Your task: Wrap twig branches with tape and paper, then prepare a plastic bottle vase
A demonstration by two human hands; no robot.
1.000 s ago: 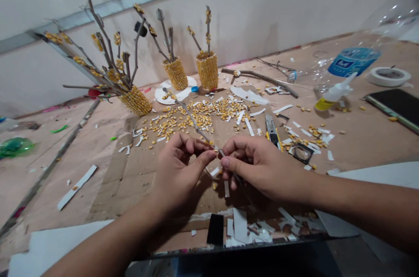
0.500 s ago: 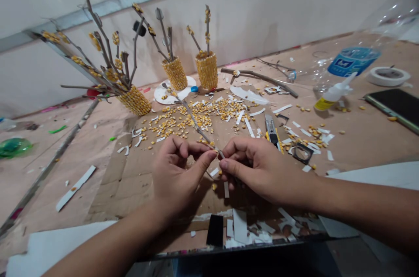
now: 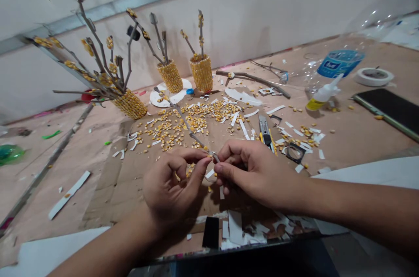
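A thin grey twig (image 3: pixel 183 120) slants up and away over the cardboard, its near end pinched between the thumb and fingers of my right hand (image 3: pixel 253 174). My left hand (image 3: pixel 173 187) is closed in a pinch beside that near end. At its thumb tip a small yellow corn kernel (image 3: pixel 209 156) shows against the twig. A few more kernels are on the twig's far part. Loose corn kernels (image 3: pixel 170 130) lie scattered beyond both hands. Just past my right hand lies a yellow and grey utility knife (image 3: pixel 266 133).
Three corn-covered pots stand at the back: one leaning left (image 3: pixel 131 104), one in the middle (image 3: pixel 170 77), one right (image 3: pixel 201 74), all holding twigs. To the right are a glue bottle (image 3: pixel 322 94), clear plastic bottle (image 3: pixel 340 64), tape roll (image 3: pixel 373 77) and phone (image 3: pixel 393 104). Paper scraps (image 3: pixel 235 226) litter the front edge.
The view has shifted slightly, so most things sit a little further left. Both hands keep their pinch at the twig's near end, and the left fingertips have moved slightly along it.
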